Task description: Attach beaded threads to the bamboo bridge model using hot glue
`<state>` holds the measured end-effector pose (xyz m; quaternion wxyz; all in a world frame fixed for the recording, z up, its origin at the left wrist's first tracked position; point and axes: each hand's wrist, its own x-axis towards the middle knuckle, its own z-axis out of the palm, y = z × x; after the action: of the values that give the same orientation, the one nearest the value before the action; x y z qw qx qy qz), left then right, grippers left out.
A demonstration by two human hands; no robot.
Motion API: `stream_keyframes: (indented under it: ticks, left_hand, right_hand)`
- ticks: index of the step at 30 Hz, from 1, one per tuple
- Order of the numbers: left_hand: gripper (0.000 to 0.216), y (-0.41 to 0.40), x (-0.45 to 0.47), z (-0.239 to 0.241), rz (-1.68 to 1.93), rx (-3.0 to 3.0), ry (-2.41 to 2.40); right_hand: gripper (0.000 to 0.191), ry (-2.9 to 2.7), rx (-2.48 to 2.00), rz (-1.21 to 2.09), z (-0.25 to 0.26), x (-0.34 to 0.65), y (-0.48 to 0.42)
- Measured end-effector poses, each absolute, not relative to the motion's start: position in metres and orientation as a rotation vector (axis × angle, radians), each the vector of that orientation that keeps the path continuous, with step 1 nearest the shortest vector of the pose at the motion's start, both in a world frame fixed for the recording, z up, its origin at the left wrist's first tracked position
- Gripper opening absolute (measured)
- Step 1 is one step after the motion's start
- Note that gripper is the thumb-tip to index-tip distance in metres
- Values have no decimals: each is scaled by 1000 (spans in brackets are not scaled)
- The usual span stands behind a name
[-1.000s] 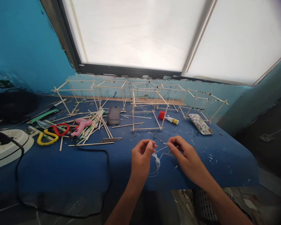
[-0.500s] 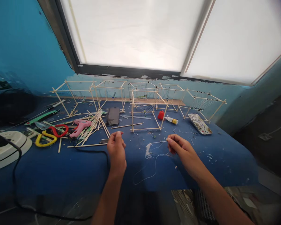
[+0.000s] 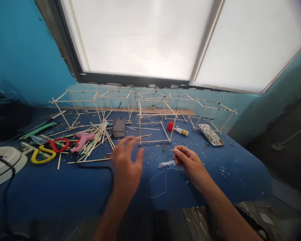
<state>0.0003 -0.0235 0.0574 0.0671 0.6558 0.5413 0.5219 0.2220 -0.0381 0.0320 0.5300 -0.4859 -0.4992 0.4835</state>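
Note:
My right hand (image 3: 187, 160) pinches white thread (image 3: 167, 164) between thumb and fingertips. A small loop stands up at the fingertips, a bunched part hangs just left of them, and a loose strand curves over the blue table (image 3: 90, 187). My left hand (image 3: 127, 164) is raised above the table, slightly blurred, with fingers apart and nothing in them. Behind both hands stands a box frame of thin wooden sticks (image 3: 155, 141), with strings and small beads inside it.
More stick frames (image 3: 80, 101) line the wall. At left lie a pink glue gun (image 3: 82, 140), scissors with red and yellow handles (image 3: 43, 157), loose sticks (image 3: 97, 142) and a white power strip (image 3: 7, 164). A glue bottle (image 3: 182, 131) and a patterned tray (image 3: 211, 135) are at right.
My left hand has opened from closed fingers and shifted slightly right. The thread in my right hand has dropped from stretched out leftward to bunched below the fingers. The view has shifted a little.

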Motion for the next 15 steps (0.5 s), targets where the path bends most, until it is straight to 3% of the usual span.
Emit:
stream_keyframes:
  ticks: [4, 8, 15]
  left_hand:
    - [24, -39, 43, 40, 1311, 1698, 1159]
    - [17, -37, 54, 40, 1349, 1547, 1082]
    - [28, -28, 49, 45, 1208, 1305, 911]
  right_hand:
    - [30, -1251, -1129, 1209, 40, 211, -45]
    - [30, -1366, -1137, 1158, 48, 209, -50]
    - [28, -1607, -1259, 877, 51, 211, -54]
